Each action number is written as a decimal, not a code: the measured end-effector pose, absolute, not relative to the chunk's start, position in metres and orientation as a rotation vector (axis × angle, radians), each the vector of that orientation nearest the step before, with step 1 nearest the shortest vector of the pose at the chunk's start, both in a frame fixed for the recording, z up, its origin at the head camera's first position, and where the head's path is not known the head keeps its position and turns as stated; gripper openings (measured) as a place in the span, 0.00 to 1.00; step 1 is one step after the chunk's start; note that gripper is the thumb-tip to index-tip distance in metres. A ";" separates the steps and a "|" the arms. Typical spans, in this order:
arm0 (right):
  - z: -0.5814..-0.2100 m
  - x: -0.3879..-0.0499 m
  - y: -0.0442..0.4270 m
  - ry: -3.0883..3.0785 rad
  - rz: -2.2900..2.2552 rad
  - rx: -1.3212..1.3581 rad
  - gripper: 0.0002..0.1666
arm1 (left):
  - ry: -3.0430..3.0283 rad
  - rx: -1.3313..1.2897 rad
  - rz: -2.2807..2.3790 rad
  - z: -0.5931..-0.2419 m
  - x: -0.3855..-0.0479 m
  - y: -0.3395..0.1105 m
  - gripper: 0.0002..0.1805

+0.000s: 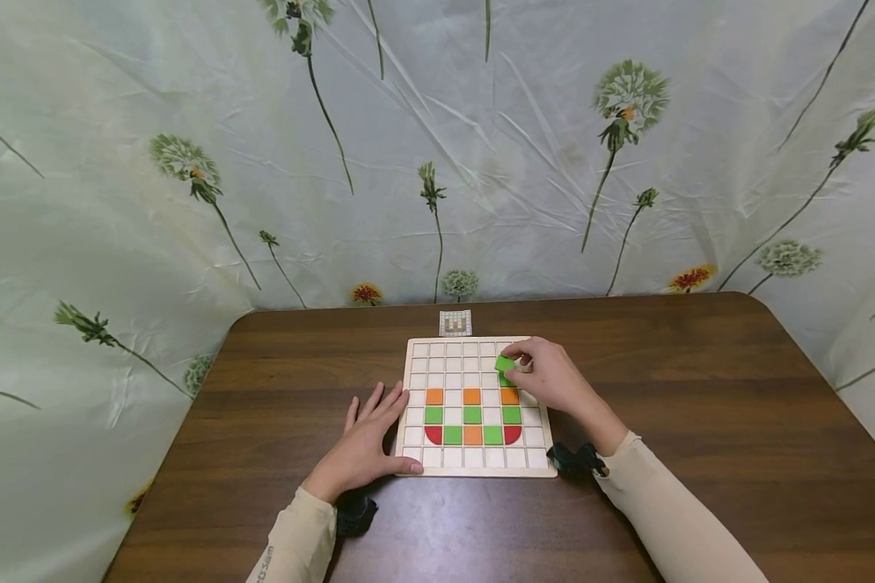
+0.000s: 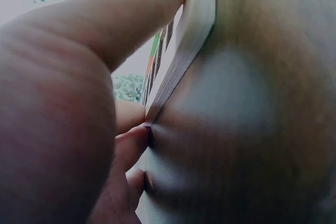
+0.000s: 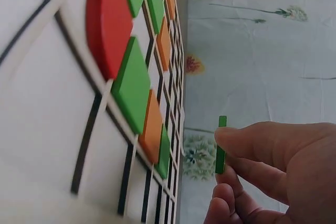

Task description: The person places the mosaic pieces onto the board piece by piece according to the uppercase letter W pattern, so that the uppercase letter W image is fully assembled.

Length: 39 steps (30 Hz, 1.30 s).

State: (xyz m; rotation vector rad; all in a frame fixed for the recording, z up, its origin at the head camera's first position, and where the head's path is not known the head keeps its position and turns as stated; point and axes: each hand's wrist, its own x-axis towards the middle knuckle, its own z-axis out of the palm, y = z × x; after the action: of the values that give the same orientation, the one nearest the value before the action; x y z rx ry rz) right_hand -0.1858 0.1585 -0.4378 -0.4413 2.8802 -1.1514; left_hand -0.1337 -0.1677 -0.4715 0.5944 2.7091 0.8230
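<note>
My right hand [image 1: 550, 376] pinches a green square tile [image 1: 504, 363] between thumb and fingers, over the upper right of a pale wooden grid board [image 1: 481, 472]. In the right wrist view that tile [image 3: 221, 148] appears edge-on, held off the board. Just below it, another green tile [image 1: 506, 379] lies in the grid, partly covered by the hand. My left hand [image 1: 360, 449] rests at the board's left side, fingers spread along the edge and thumb on the near left corner. Set in the grid are orange tiles [image 1: 471, 397], green tiles [image 1: 472, 415] and two rounded red tiles [image 1: 433, 436].
A small card [image 1: 455, 323] with a printed grid pattern lies just beyond the board's far edge. The brown wooden table [image 1: 299, 364] extends to both sides. Behind it hangs a pale cloth [image 1: 525, 202] printed with dandelions.
</note>
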 end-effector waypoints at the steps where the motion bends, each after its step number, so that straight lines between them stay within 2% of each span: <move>1: -0.437 -0.186 0.157 2.876 -1.153 -0.451 0.16 | 2.709 0.595 0.821 -0.472 -0.134 -0.168 0.63; 15: -0.436 -0.190 0.129 2.830 -1.172 -0.594 0.16 | 2.712 0.595 0.811 -0.473 -0.134 -0.167 0.63; 39: -0.441 -0.202 0.080 2.779 -1.088 -0.633 0.16 | 2.714 0.595 0.803 -0.471 -0.133 -0.169 0.64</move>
State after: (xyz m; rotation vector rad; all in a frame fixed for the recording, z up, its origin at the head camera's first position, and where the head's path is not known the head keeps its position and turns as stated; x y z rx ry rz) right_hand -0.2021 0.0797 -0.4409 -0.6326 2.7794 -1.0875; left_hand -0.1334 -0.1687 -0.4708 0.5955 2.7143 0.8033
